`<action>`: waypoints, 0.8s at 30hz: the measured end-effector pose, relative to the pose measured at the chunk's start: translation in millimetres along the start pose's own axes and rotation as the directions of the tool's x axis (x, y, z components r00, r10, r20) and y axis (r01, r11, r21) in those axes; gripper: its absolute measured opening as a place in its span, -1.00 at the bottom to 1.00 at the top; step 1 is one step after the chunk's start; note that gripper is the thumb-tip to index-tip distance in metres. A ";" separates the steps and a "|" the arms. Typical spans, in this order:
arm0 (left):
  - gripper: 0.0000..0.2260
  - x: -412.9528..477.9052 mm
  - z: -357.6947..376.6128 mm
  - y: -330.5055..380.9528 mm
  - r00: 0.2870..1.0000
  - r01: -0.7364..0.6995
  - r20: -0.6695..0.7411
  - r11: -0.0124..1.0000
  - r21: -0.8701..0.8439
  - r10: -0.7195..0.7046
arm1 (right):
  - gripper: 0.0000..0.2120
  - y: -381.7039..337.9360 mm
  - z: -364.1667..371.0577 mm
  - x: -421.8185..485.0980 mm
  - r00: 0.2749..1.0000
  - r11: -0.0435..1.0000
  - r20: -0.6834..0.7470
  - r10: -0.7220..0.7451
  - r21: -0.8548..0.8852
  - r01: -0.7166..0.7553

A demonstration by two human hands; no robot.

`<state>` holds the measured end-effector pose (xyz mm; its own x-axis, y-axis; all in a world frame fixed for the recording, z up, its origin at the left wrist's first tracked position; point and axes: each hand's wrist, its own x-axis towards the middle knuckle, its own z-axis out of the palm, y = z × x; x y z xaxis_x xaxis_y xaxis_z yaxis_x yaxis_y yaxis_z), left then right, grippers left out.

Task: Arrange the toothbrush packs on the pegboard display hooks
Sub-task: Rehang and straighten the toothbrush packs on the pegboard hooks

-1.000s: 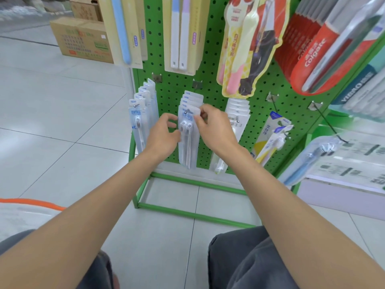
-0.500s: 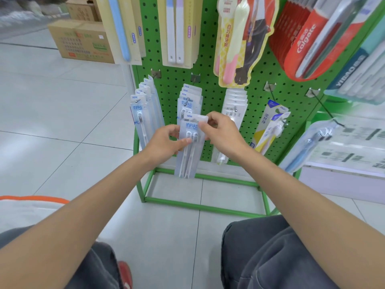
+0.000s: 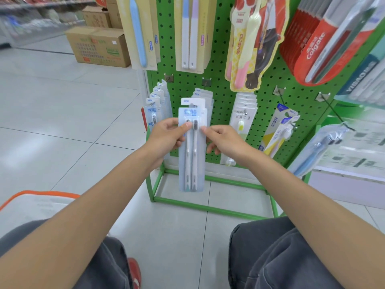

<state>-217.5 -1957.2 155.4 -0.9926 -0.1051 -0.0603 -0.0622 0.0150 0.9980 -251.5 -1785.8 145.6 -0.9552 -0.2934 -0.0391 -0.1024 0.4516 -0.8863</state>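
A green pegboard (image 3: 225, 84) stands on pale shop tiles. At frame centre the left hand (image 3: 164, 136) and right hand (image 3: 224, 140) pinch one toothbrush pack (image 3: 191, 159) by its upper edges. It is upright, its top above both grips, before the middle stack (image 3: 206, 97). That hook's tip is hidden behind it.

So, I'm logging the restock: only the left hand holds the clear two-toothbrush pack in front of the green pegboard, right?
No. The head view shows the left hand and the right hand both pinching the clear plastic two-toothbrush pack in front of the green perforated pegboard.
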 end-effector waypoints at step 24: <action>-0.59 -0.7 -23.7 20.8 0.956 -0.141 -0.184 0.907 0.398 0.229 | -0.82 7.6 50.4 -30.5 0.926 0.859 0.373 -0.055 -0.454 0.234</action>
<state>-215.6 -1980.4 176.7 -0.9438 -0.2802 0.1752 0.0420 0.4239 0.9047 -209.1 -1815.9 116.8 -0.7753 -0.6111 -0.1599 -0.4379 0.7024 -0.5612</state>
